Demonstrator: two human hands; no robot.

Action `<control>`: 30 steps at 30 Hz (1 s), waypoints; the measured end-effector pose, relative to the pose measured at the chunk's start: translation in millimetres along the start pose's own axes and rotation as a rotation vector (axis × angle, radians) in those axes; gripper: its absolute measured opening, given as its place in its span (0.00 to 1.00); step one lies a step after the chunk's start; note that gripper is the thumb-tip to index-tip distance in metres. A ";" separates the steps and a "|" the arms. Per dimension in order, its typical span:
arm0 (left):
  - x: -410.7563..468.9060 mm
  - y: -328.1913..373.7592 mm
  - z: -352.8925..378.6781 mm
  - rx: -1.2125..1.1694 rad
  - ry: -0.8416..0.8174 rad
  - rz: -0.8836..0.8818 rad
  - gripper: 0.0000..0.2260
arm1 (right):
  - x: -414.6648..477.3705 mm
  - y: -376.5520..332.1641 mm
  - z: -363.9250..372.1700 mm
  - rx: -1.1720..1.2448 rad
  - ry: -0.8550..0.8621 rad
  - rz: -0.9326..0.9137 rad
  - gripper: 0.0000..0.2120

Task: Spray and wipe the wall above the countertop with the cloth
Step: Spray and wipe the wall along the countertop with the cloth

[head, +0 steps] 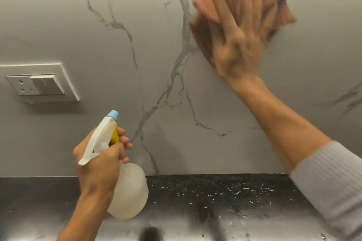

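Note:
The wall [98,15] is grey marble with dark veins, rising above a black speckled countertop [215,188]. My right hand [238,43] lies flat with fingers spread, pressing a pinkish-brown cloth [278,11] against the wall at the upper right; both are motion-blurred. My left hand [100,168] grips a white spray bottle [129,191] by its neck at the lower left, above the countertop. The bottle's nozzle has a blue tip [113,114] pointing up toward the wall, and my fingers rest by its yellow trigger [115,135].
A white socket and switch plate [39,82] is set in the wall at the left. Water drops speckle the countertop below the wiped area. A grey ribbed sleeve [333,186] covers my right forearm.

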State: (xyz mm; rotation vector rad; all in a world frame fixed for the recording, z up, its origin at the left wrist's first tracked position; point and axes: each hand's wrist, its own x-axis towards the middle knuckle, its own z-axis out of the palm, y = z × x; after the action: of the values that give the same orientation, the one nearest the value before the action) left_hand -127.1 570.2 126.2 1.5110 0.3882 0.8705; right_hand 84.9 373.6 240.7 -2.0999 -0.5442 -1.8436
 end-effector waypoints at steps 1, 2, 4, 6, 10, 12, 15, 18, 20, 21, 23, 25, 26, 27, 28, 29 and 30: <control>-1.4 1.6 -2.5 -0.005 0.011 0.005 0.19 | 20.1 -30.9 8.1 0.020 0.031 0.031 0.19; -2.9 2.4 -4.7 -0.008 0.020 0.008 0.19 | 32.7 -59.4 15.3 0.047 0.037 0.021 0.19; -3.9 3.6 -12.6 0.004 0.046 0.016 0.18 | 37.4 -111.6 29.5 0.123 0.020 -0.086 0.20; -3.9 3.2 -19.7 0.019 0.073 0.007 0.17 | 13.2 -151.0 41.1 0.195 -0.011 -0.232 0.20; -4.7 1.0 -27.7 0.022 0.096 -0.021 0.18 | -97.0 -177.2 48.3 0.262 -0.253 -0.608 0.21; -6.8 -1.1 -32.1 0.044 0.080 -0.025 0.18 | -169.3 -153.6 41.1 0.247 -0.445 -0.751 0.24; -10.2 -6.3 -38.7 0.039 0.051 -0.030 0.20 | -256.0 -84.3 21.7 0.230 -0.737 -0.889 0.31; -16.4 -7.2 -40.7 0.065 0.002 -0.040 0.21 | -299.8 -17.7 -9.1 0.235 -0.932 -0.910 0.29; -21.0 -6.8 -36.6 0.083 -0.031 -0.044 0.20 | -305.2 7.0 -27.6 0.238 -1.021 -0.882 0.25; -23.9 -5.9 -32.9 0.094 -0.048 -0.045 0.19 | -303.8 14.0 -35.0 0.246 -1.056 -0.860 0.23; -28.1 -3.4 -24.1 0.096 -0.078 -0.039 0.18 | -296.2 19.8 -47.6 0.261 -1.122 -0.766 0.22; -33.9 -1.7 -14.1 0.088 -0.105 -0.037 0.19 | -287.9 24.2 -64.6 0.260 -1.169 -0.573 0.23; -37.7 -1.1 -8.7 0.079 -0.117 -0.039 0.19 | -286.9 30.8 -75.1 0.277 -1.184 -0.448 0.23; -41.1 -0.6 -3.6 0.068 -0.127 -0.039 0.19 | -286.5 38.3 -84.9 0.313 -1.199 -0.304 0.21; -45.7 -0.2 3.2 0.058 -0.143 -0.041 0.19 | -285.0 45.9 -98.1 0.379 -1.204 -0.108 0.20; -50.0 -0.3 10.7 0.047 -0.158 -0.045 0.19 | -282.0 51.8 -111.4 0.462 -1.185 0.115 0.19; -54.9 -0.6 19.3 0.038 -0.173 -0.051 0.19 | -277.8 56.3 -125.9 0.552 -1.141 0.338 0.18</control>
State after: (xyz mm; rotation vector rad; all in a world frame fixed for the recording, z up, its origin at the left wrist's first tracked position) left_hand -149.2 518.5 111.2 1.5916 0.3162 0.6900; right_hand -29.6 241.9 -15.7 -2.4106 -0.7358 -0.1300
